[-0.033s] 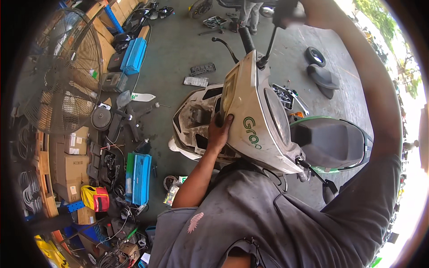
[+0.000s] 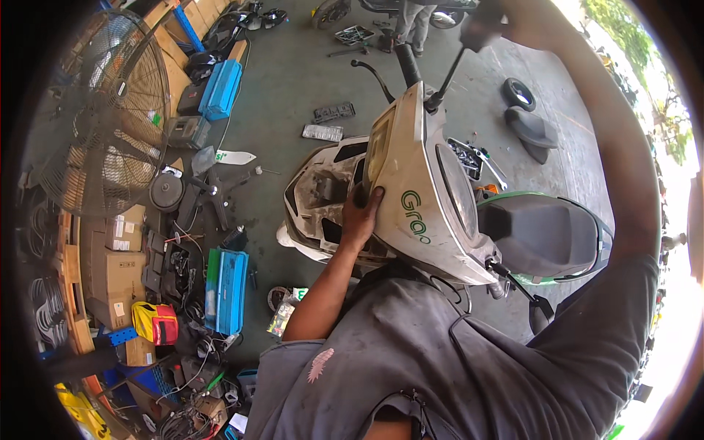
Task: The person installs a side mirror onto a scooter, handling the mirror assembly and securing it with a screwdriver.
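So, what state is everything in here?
Scooter: upright, grimy
Front panel: fitted, dirty
Headlight: looks unlit
Left hand: against the front panel's edge
Right hand: raised at the mirror, grip unclear
Tool tray: open, filled
Tyre: lying flat
Loose seat: lying detached
Fan: upright, running or not unclear

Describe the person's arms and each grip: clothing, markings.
Bare forearms below short, loose grey sleeves. Left grip: no glove seen. Right grip: mostly cut off and blurred; can't tell. Grey shirt carries a pink leaf-shaped mark, with a dark cord across it.
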The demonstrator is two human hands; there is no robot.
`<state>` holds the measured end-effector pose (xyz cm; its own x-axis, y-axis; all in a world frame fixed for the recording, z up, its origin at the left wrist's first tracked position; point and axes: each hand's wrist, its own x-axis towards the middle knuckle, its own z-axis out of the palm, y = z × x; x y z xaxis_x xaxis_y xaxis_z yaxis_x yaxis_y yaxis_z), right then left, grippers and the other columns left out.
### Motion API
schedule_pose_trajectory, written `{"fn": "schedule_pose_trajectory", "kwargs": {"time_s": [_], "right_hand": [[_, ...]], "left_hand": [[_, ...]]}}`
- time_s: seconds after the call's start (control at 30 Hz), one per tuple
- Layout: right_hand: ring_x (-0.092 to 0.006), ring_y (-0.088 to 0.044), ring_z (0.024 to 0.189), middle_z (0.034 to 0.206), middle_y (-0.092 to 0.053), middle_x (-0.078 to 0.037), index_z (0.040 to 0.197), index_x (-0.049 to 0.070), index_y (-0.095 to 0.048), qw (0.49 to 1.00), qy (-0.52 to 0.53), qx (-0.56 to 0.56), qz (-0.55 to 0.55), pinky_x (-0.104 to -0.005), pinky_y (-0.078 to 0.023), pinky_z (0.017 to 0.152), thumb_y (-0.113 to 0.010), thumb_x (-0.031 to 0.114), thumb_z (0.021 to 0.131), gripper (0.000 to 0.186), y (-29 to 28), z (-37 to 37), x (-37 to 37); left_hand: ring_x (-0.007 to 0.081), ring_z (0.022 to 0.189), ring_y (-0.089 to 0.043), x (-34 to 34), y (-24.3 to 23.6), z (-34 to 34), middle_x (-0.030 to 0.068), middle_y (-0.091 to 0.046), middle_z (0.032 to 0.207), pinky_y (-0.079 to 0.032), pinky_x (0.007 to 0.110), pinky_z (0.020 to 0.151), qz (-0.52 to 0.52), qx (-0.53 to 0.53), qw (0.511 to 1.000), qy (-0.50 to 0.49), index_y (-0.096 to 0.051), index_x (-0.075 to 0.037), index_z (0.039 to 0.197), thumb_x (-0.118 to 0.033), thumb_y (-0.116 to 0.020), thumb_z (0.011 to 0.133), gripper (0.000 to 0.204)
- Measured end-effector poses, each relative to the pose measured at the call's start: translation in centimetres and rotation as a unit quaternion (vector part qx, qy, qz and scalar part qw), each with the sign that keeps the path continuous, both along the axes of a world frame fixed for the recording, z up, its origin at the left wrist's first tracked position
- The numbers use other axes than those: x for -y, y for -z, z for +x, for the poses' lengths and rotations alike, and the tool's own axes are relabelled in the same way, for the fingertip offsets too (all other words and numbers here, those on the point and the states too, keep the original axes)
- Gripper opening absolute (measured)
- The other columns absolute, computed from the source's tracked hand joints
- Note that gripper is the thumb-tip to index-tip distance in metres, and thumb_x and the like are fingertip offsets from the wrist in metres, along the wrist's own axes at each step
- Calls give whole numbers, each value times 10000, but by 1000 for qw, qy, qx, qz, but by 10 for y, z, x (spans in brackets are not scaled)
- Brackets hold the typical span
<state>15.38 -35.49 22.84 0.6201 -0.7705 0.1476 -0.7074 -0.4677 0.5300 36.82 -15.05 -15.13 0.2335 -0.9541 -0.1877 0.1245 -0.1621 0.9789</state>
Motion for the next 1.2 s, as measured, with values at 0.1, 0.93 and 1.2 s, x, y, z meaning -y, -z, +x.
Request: {"fn": "schedule_pose_trajectory", "kwargs": {"time_s": [0.1,0.93,1.2], "right_hand": [[-302,-625,885,927,-652,-158,1127,80,-610,985,107,121,59,-419,-469,796,-592,378,958,343,18,-57,-5],[-175,-620,569,741,-640,-119,1136,11,-617,717,-285,586,248,-299,-512,544,-616,93,908,242,89,40,-99],[-344,-635,911,987,-638,-140,1086,14,-651,795,-160,526,257,-427,-514,771,-686,108,850,256,229,2,-32]], "left_hand": [[247,1094,-619,-6,-9,6,197,-647,1178,-469,342,962,0,0,1000,24,-520,82,1284,-445,-774,825,744],[286,1080,-621,68,-129,-50,143,-585,1209,-494,448,968,-495,-90,780,-372,-525,-34,1253,-456,-573,912,545],[275,1029,-627,171,-199,7,106,-595,1143,-514,442,932,-485,-238,801,-259,-561,-62,1161,-523,-408,966,523]]}}
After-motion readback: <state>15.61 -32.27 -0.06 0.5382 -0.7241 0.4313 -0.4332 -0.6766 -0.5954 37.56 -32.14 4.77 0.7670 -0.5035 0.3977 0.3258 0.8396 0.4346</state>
